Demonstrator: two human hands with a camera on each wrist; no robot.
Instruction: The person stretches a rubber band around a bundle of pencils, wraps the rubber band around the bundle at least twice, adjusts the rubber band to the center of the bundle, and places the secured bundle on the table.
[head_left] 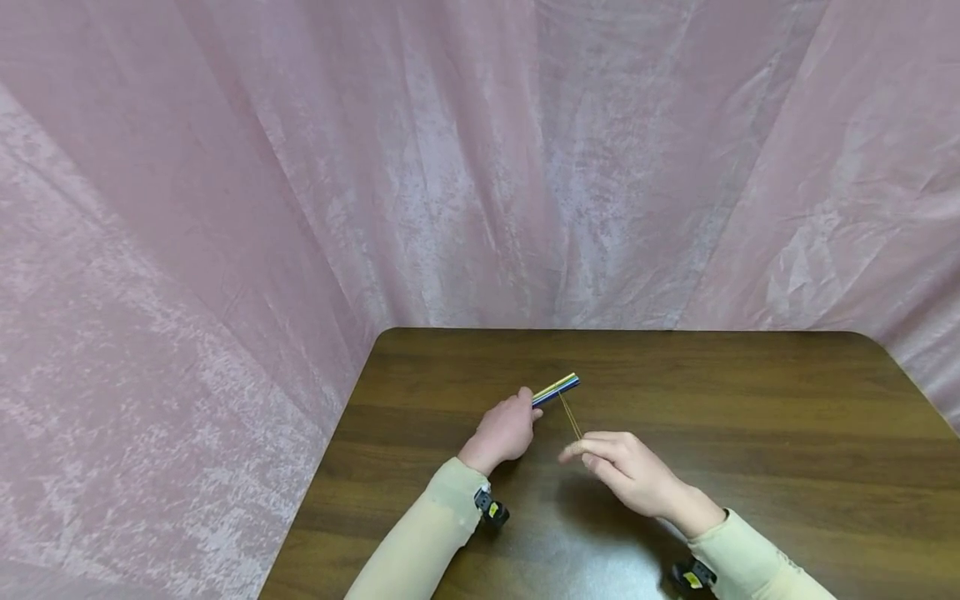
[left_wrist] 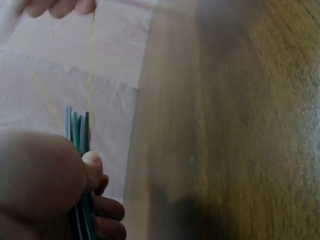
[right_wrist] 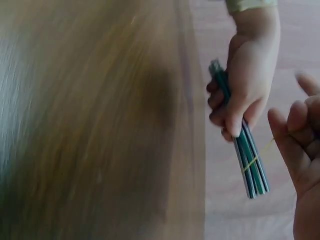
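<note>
My left hand (head_left: 504, 429) grips a bundle of slim, pencil-like sticks (head_left: 557, 390), yellow, blue and dark in the head view. Their far ends stick out past the thumb, up and to the right. A thin yellow rubber band (head_left: 571, 417) loops round this protruding part and is pulled taut toward my right hand (head_left: 626, 468). The fingers of that hand hold the band's other end, a short way right of the bundle. In the right wrist view the band (right_wrist: 259, 156) crosses the sticks (right_wrist: 251, 167) near their ends. My left palm hides their middle.
Both hands are over a brown wooden table (head_left: 750, 417) with rounded far corners. Pink velvet-like curtains (head_left: 465, 167) hang behind it and along the left side. Each sleeve carries a small black wrist camera (head_left: 492, 507).
</note>
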